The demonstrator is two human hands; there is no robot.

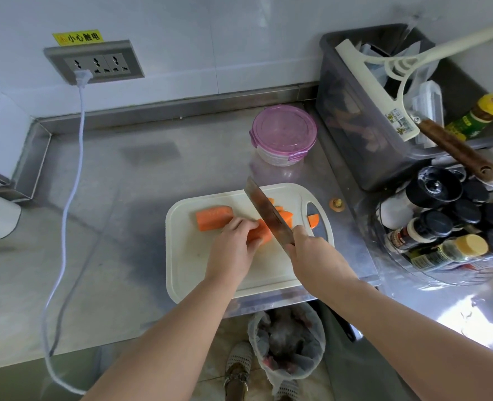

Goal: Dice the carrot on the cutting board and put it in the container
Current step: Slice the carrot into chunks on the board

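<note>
On the white cutting board (187,270), the right hand (306,244) grips the handle of a broad knife (265,209), whose blade slants down against the cut end of a carrot piece (258,234). The left hand (236,244) holds that piece down, fingers curled over it just beside the blade. Right of the blade lie a few rough slices (286,217), and one half-round (313,220) sits at the board's handle hole. To the left, near the fingers, a thick carrot chunk (214,217) lies uncut. Farther back on the worktop (123,227), well apart from the board, stands the round container (280,157) with its purple lid (282,125) clipped on; no carrot can be seen in it. Judged from this, the task is at an early stage. Slicing is under way and no true dice are visible. The chunk awaits the blade, and opening and filling the container are left to do.
</note>
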